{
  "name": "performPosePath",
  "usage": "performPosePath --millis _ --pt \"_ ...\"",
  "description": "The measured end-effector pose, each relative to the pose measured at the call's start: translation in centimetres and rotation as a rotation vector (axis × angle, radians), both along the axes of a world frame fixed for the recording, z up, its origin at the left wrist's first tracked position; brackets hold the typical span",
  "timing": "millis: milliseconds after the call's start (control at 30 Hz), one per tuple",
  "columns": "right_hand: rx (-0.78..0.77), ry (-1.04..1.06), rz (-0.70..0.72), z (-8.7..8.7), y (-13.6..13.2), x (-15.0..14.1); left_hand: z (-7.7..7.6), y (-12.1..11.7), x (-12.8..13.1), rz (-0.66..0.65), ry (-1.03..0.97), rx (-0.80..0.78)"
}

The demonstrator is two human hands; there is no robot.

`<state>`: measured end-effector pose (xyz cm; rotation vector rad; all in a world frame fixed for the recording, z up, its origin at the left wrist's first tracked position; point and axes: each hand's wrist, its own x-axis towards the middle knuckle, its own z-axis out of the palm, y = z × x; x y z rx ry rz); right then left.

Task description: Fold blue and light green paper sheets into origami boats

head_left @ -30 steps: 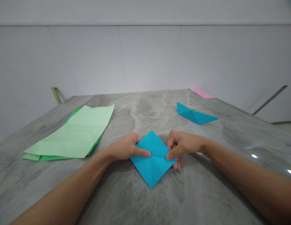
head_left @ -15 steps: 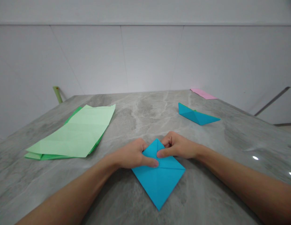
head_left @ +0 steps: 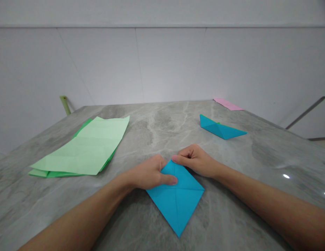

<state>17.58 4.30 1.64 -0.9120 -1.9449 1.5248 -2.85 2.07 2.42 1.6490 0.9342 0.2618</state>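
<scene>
A folded blue paper (head_left: 178,205), diamond-shaped with creases crossing at its middle, is held just over the near part of the table. My left hand (head_left: 154,173) grips its upper left side, thumb flat on the front and fingers hidden behind. At the top corner, my right hand (head_left: 195,160) pinches the paper between its thumb and curled fingers. A folded blue paper boat (head_left: 221,130) rests beyond my right hand, with a bit of green along its upper edge.
To the left lies a stack of pale and brighter green paper sheets (head_left: 83,146). A pink paper (head_left: 228,104) is at the table's far right edge. The grey marbled table (head_left: 162,125) reaches back to a white wall (head_left: 167,66).
My right hand has slid up from the paper's upper right face to its top corner. The blue paper has turned slightly, while my left hand keeps its grip.
</scene>
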Motion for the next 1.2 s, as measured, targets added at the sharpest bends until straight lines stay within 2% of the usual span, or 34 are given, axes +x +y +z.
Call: performPosePath --millis 133,233,300,367,433,500,700,1000,1200 --pt "-0.141 -0.039 0.028 -0.2 0.5 0.6 -0.4 0.5 -0.1 0.178 -0.132 -0.120" --pt "-0.189 -0.048 0.056 -0.5 1.0 1.1 -0.7 0.9 -0.2 0.302 -0.208 -0.174" --pt "-0.206 -0.025 0.004 -0.6 1.2 1.3 -0.9 1.0 -0.2 0.354 -0.231 -0.164" --pt "-0.253 0.030 -0.108 -0.6 1.3 1.3 -1.0 1.1 0.0 0.391 -0.253 -0.138" --pt "-0.319 0.116 -0.218 -0.5 1.3 1.0 -1.0 1.1 0.2 0.404 -0.290 -0.129" --pt "-0.379 0.204 -0.264 -0.6 1.3 0.7 -1.0 1.0 0.5 0.406 -0.329 -0.129" --pt "-0.403 0.291 -0.281 -0.9 0.9 0.2 -1.2 0.8 1.0 0.504 -0.355 -0.051" --pt "-0.404 0.344 -0.283 -0.9 0.6 0.1 -0.7 0.6 1.2 0.456 -0.449 -0.086" --pt "-0.428 0.376 -0.363 -0.9 1.0 0.2 -0.8 0.6 1.2 0.441 -0.477 -0.095"
